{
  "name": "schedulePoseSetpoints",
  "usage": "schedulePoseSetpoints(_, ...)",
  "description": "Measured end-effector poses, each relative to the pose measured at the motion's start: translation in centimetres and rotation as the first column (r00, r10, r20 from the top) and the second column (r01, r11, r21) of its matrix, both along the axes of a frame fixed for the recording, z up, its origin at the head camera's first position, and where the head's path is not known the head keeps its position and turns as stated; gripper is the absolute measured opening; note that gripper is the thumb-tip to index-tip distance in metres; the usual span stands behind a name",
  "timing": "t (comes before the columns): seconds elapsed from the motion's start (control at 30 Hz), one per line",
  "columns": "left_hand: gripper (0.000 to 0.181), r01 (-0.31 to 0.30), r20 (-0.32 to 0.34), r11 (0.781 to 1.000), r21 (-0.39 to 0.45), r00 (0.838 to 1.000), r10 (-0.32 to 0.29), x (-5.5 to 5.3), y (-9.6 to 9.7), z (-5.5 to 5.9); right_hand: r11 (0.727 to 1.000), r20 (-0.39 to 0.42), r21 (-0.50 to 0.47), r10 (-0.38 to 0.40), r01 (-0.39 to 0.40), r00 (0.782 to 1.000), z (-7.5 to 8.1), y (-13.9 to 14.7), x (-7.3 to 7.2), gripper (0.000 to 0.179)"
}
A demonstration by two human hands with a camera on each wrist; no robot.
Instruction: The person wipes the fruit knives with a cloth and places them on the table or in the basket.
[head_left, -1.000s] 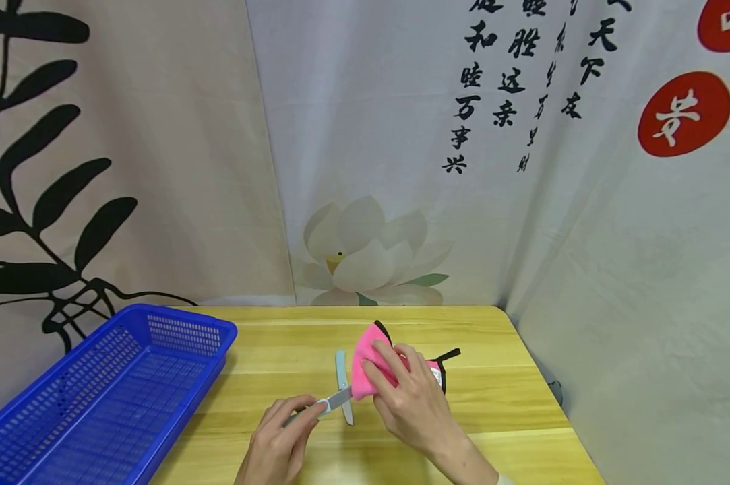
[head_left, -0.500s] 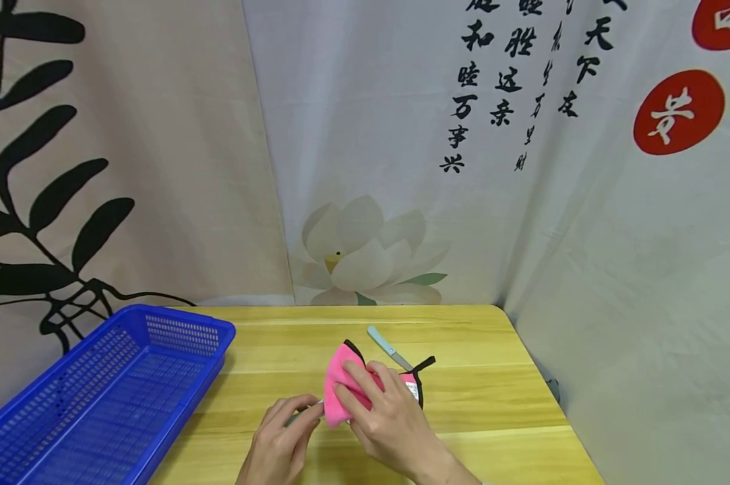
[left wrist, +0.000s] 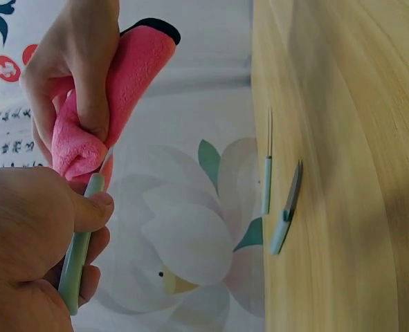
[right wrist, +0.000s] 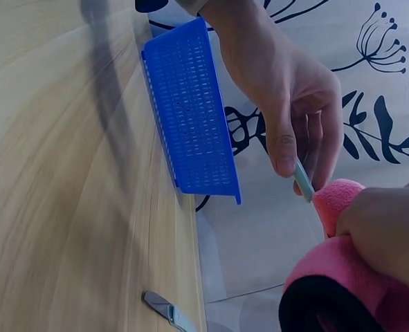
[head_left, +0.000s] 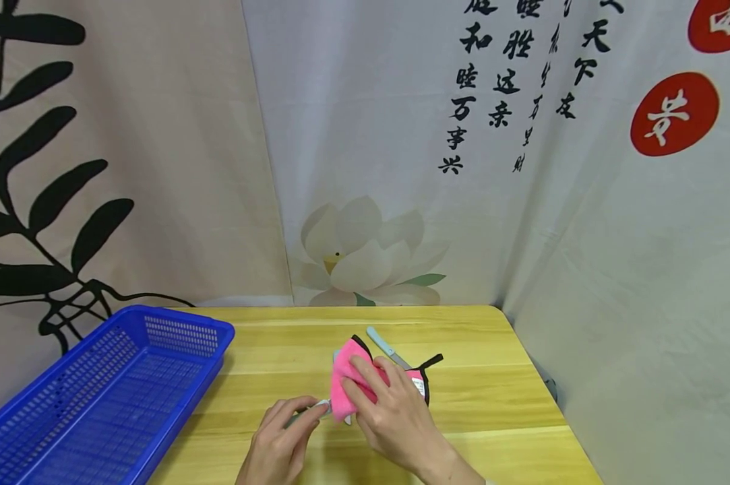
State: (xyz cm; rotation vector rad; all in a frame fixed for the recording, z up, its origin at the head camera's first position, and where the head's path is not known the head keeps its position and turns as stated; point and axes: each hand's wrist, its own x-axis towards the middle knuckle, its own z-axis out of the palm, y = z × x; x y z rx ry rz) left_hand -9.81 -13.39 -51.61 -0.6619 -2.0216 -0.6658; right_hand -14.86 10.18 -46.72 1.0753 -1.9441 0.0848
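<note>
In the head view my left hand (head_left: 280, 434) grips a small knife by its pale green handle (left wrist: 76, 259). My right hand (head_left: 395, 417) pinches a folded pink cloth (head_left: 348, 384) with black edging around that knife's blade. The cloth covers most of the blade; a short piece shows by the handle in the left wrist view. Beyond the cloth a second knife (head_left: 385, 345) lies on the wooden table (head_left: 474, 384). Beneath the raised cloth lies a third knife (left wrist: 287, 207), mostly hidden from the head camera.
A blue plastic basket (head_left: 216, 330) with mesh sides stands to the left of the hands. Behind the table hangs a printed cloth backdrop (head_left: 365, 135) with a lotus and dark lettering. The table's right edge slopes away beside a pale curtain.
My right hand has drawn the cloth left along the blade towards the handle, then slightly back right. The second knife, hidden before, has come into sight. My left hand stays almost still.
</note>
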Motion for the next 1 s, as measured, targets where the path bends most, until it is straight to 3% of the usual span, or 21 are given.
schedulePoseSetpoints(0.33,0.048,0.009,-0.005,1.000,0.012,1.000,-0.009,0.0,-0.2,-0.2,0.998,0.094,0.019,-0.054,0.053,0.994,0.0,0.7,0.0,0.049)
schedulePoseSetpoints(0.5,0.048,0.006,-0.006,1.000,0.011,1.000,-0.006,0.0,-0.3,-0.3,0.998,0.126,0.024,-0.066,0.063,0.990,0.0,1.1,-0.1,0.038)
schedulePoseSetpoints(0.67,0.049,0.001,0.007,1.000,0.010,1.000,-0.001,0.1,-0.3,-0.1,0.997,0.149,0.022,-0.077,0.075,0.986,0.2,1.6,-0.3,0.041)
schedulePoseSetpoints(1.0,0.049,0.001,0.002,1.000,0.005,1.000,-0.001,0.1,-0.4,-0.2,0.995,0.118,0.001,-0.096,0.097,0.988,0.0,2.6,-0.9,0.046)
